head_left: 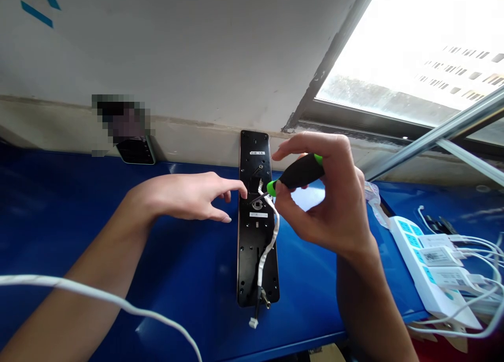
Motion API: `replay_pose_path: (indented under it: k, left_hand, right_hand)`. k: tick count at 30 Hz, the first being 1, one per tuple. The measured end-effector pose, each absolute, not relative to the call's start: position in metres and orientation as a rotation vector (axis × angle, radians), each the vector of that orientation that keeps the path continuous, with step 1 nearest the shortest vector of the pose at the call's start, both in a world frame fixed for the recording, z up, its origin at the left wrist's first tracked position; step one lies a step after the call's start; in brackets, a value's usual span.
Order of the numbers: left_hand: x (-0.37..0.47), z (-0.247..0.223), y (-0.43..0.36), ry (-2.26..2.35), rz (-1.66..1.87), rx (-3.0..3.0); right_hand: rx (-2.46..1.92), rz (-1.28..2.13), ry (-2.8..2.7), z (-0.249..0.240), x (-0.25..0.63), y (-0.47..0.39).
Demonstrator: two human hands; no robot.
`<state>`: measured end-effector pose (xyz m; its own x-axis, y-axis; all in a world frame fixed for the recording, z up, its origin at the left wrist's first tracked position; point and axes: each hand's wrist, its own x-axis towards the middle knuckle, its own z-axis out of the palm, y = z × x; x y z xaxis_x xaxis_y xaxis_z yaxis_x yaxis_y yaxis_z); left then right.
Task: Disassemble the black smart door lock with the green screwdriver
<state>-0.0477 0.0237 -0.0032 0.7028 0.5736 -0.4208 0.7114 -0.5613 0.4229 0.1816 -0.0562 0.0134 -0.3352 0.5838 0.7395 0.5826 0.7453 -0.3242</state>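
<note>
A long black panel (248, 252) with screw holes and white labels lies on the blue table, its far end by the wall. My right hand (323, 210) grips a black and green screwdriver (295, 174), whose tip points at the panel's left side near a round fitting (257, 205). My left hand (197, 197) has its fingers apart, with the index fingertip at the panel's left edge; whether it touches is hard to tell. A white-wrapped cable (271, 244) runs down the panel to a white connector (253, 323) past the near end.
To the right is a white power strip (409, 246) with several chargers and white cables. A white cable (118, 299) crosses my left forearm. A dark device (136, 151), partly blurred out, leans on the wall. Metal bars (429, 126) stand by the window.
</note>
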Motion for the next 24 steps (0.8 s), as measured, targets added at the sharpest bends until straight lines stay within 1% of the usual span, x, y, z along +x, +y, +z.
replay_pose_path:
  k: [5, 11, 18, 24]
  left_hand:
    - [-0.0478, -0.0039, 0.0237, 0.987, -0.305, 2.336]
    - [-0.0476, -0.0021, 0.0229, 0.989, -0.312, 2.328]
    - [-0.0479, -0.0041, 0.0233, 0.976, -0.305, 2.337]
    - [-0.0472, -0.0015, 0.0220, 0.975, -0.313, 2.341]
  right_hand:
    - [-0.920, -0.005, -1.976, 0.0106, 0.1830, -0.0550]
    - [-0.928, 0.091, -2.004, 0.0132, 0.1822, -0.0577]
    - [-0.936, 0.022, -1.949, 0.0089, 0.1836, -0.0548]
    - [-0.863, 0.079, -1.966, 0.0101, 0.1820, -0.0549]
